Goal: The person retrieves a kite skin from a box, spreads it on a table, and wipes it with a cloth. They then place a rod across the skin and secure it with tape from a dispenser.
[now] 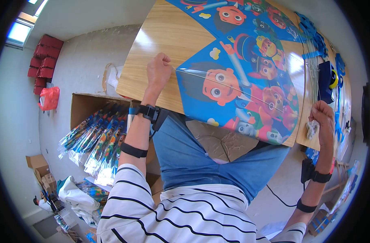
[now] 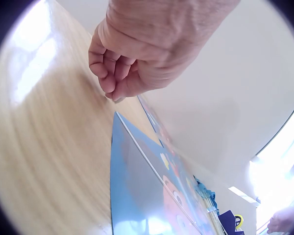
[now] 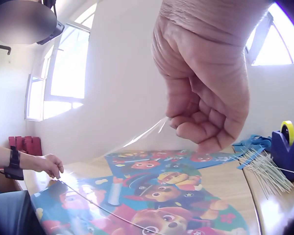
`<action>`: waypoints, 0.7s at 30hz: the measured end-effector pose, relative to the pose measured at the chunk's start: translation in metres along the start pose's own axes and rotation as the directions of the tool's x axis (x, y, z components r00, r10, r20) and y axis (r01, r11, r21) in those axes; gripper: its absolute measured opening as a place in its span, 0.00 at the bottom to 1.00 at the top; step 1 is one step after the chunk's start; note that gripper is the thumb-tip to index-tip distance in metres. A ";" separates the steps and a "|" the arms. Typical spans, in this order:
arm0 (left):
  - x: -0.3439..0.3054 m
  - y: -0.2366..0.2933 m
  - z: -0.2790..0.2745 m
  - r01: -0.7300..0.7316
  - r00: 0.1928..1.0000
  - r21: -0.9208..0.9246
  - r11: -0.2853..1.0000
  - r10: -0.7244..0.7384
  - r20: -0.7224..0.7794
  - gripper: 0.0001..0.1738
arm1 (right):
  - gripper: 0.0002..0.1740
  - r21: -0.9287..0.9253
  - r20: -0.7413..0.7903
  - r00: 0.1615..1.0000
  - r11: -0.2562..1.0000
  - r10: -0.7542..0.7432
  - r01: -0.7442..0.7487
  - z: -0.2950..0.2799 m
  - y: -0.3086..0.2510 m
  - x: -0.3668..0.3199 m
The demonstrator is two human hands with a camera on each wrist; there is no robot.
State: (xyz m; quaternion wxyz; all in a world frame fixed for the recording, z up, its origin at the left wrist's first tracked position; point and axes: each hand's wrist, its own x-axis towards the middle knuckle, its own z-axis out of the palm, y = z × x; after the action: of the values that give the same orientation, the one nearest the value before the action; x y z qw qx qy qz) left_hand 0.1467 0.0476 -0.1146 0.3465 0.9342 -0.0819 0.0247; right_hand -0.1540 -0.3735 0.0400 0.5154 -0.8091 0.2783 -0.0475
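Note:
A blue cartoon-printed sheet (image 1: 241, 81) lies on the wood-grain table (image 1: 152, 44), with a thin pale rod (image 1: 249, 95) running along it. At the rod's left end, my left hand (image 1: 158, 71) has thumb and fingertips pinched together on a clear strip; in the left wrist view the hand (image 2: 152, 49) hovers just off the sheet's pointed corner (image 2: 121, 132). My right hand (image 1: 324, 115), off the sheet's right side, pinches the clear strip (image 3: 142, 136), which stretches toward the left hand above the sheet. Curled fingers of the right hand (image 3: 206, 83) hide the strip's end.
Another printed sheet (image 1: 209, 9) lies farther back. At right are a blue tape dispenser (image 1: 326, 81), a bundle of thin pale rods (image 3: 267, 171) and blue strips (image 1: 314, 36). Left of the table stands a cardboard box (image 1: 81, 107) holding wrapped packs (image 1: 108, 141).

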 end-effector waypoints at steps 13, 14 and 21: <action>0.001 0.000 0.003 0.025 0.999 0.086 0.996 -0.028 0.037 0.13 | 0.05 0.007 -0.001 0.999 0.999 0.034 -0.034 0.001 0.001 0.001; 0.001 0.001 0.003 0.024 0.999 0.095 0.995 -0.028 0.038 0.13 | 0.05 0.005 -0.002 0.999 0.999 0.032 -0.032 0.001 0.001 0.001; 0.000 0.005 0.004 0.058 0.997 0.150 0.987 -0.064 0.037 0.12 | 0.04 0.014 -0.003 0.999 0.999 0.046 -0.046 0.001 0.000 0.000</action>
State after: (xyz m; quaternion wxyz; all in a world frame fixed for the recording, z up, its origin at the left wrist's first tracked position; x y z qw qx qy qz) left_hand 0.1457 0.0412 -0.1143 0.2745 0.9598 -0.0583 0.0008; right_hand -0.1533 -0.3725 0.0398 0.5214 -0.7989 0.2973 -0.0388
